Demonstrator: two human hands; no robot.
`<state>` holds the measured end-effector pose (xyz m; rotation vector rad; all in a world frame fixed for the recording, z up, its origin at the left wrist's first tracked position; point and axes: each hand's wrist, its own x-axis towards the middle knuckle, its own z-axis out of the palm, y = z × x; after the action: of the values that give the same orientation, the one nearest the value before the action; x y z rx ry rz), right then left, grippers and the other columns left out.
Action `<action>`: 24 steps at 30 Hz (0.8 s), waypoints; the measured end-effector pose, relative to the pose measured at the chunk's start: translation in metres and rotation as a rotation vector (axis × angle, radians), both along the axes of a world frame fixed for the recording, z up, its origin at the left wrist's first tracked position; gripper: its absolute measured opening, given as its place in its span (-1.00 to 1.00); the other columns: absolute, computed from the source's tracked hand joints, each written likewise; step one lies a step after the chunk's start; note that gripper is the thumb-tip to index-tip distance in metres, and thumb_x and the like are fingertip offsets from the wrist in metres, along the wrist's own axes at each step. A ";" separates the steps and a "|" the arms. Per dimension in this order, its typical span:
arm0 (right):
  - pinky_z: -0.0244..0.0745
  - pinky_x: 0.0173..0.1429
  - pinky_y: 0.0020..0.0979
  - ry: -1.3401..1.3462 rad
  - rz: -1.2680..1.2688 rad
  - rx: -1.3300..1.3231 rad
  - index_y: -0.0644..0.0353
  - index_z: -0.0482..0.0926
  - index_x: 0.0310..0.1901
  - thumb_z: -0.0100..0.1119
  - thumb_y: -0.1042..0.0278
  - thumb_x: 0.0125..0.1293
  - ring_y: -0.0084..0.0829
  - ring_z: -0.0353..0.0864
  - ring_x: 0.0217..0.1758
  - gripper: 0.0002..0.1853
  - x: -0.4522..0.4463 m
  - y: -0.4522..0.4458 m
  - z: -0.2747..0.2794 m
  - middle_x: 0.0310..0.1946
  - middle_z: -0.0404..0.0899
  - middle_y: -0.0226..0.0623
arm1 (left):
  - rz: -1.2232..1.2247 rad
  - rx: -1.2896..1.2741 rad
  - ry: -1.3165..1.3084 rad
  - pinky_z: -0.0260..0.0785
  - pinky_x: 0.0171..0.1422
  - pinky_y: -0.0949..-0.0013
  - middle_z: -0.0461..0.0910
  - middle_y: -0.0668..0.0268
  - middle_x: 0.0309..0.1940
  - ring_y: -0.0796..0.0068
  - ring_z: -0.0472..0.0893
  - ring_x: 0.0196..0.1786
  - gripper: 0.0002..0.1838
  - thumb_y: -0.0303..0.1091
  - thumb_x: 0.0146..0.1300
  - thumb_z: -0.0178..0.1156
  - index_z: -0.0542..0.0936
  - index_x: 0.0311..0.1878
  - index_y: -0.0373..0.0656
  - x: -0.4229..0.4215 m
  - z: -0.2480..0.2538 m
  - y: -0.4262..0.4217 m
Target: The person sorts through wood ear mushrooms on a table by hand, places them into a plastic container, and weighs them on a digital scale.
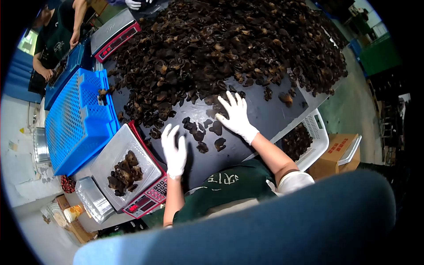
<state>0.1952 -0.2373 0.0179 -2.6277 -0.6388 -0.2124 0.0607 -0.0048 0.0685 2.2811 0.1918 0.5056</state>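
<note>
A large heap of dark wood ear mushrooms (221,39) covers the far part of the dark table (278,110). My right hand (237,117), in a white glove, lies with spread fingers at the near edge of the heap, its fingertips beside some pieces. My left hand (175,152), also gloved in white, is raised near the scale, fingers apart and nothing in it. Between my hands several loose mushroom pieces (194,128) lie on the table. To the left, a red-edged digital scale (104,165) carries a small pile of wood ear mushrooms (126,174).
A blue plastic crate (79,119) stands on the left, with clear plastic trays (93,201) near it. Another scale (112,33) sits farther back beside a co-worker (62,33). At right are a white basket (321,137) holding mushrooms and a cardboard box (338,152).
</note>
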 end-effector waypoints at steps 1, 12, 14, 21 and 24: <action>-0.14 0.52 0.27 0.024 0.046 -0.049 -0.08 0.35 0.42 0.21 -0.13 0.23 0.25 0.04 0.51 -0.27 -0.004 0.002 -0.001 0.49 0.14 0.01 | -0.010 0.038 0.046 0.17 0.48 0.06 0.34 -0.01 0.36 -0.04 0.35 0.37 -0.54 -0.40 0.27 0.22 0.51 0.26 -0.10 0.010 -0.017 -0.005; 0.27 0.40 0.06 0.061 0.431 0.302 0.03 0.61 0.12 0.37 0.26 0.10 0.06 0.38 0.35 -0.52 -0.070 -0.039 0.025 0.28 0.48 -0.15 | 0.000 -0.027 0.161 0.44 0.13 0.19 0.50 0.11 -0.03 0.09 0.55 0.01 -0.43 -0.27 0.08 0.42 0.50 0.18 -0.18 0.007 -0.047 -0.032; 0.49 0.17 -0.17 -0.023 0.253 0.434 0.12 0.66 -0.09 0.34 0.45 0.06 -0.09 0.62 0.02 -0.69 -0.059 -0.040 0.030 -0.06 0.67 -0.22 | 0.016 0.034 0.143 0.46 0.06 0.23 0.53 0.14 -0.10 0.12 0.57 -0.05 -0.38 -0.21 0.08 0.45 0.49 0.20 -0.17 0.011 -0.047 -0.039; 0.50 -0.06 -0.25 0.169 0.241 0.339 0.09 0.70 -0.21 0.29 0.49 0.16 -0.24 0.64 -0.23 -0.85 -0.062 -0.045 0.028 -0.35 0.68 -0.34 | 0.091 -0.232 0.193 0.47 -0.20 0.43 0.61 0.31 -0.29 0.53 0.52 -0.41 -0.49 -0.46 0.14 0.29 0.51 0.21 -0.16 0.014 -0.061 -0.023; 0.46 -0.10 -0.25 0.202 0.244 0.392 0.01 0.67 -0.17 0.28 0.41 0.20 -0.24 0.60 -0.25 -0.84 -0.069 -0.041 0.018 -0.36 0.63 -0.37 | 0.187 -0.550 0.171 0.45 -0.20 0.52 0.62 0.36 -0.26 0.63 0.53 -0.38 -0.54 -0.52 0.18 0.25 0.51 0.19 -0.21 0.003 -0.062 -0.011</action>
<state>0.1258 -0.2778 0.0360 -2.1416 -0.7535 0.0033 0.0632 -0.0157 0.0065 1.7718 0.5614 0.3013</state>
